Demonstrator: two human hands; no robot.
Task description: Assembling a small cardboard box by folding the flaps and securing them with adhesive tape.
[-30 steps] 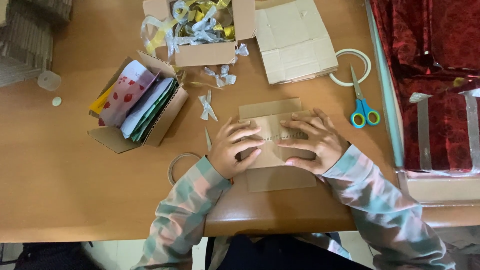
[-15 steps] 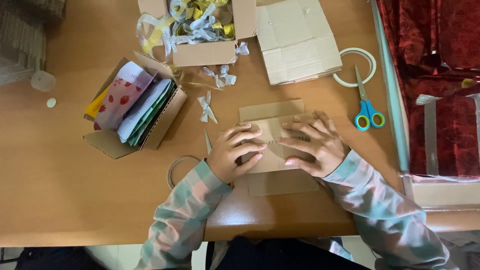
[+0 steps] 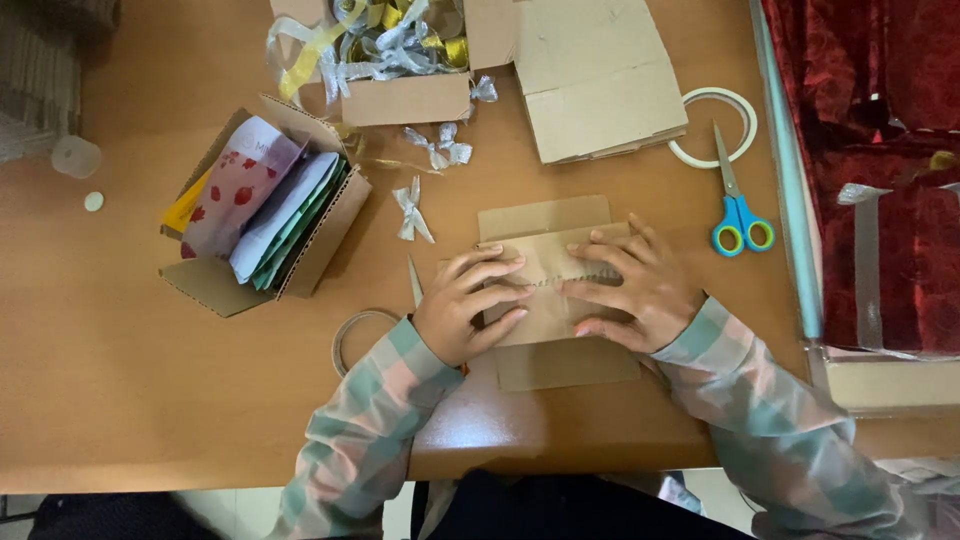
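Both of my palms lie flat on a folded cardboard piece point(image 3: 545, 215) in the middle of the worktop point(image 3: 120, 380): my left hand point(image 3: 465, 305) and right hand point(image 3: 630, 285) are spread, fingers pressing its flaps down, fingertips nearly meeting at the seam. Scissors point(image 3: 737, 205) and a tape roll point(image 3: 712, 125) lie to the right, a box of cards point(image 3: 265, 205) to the left.
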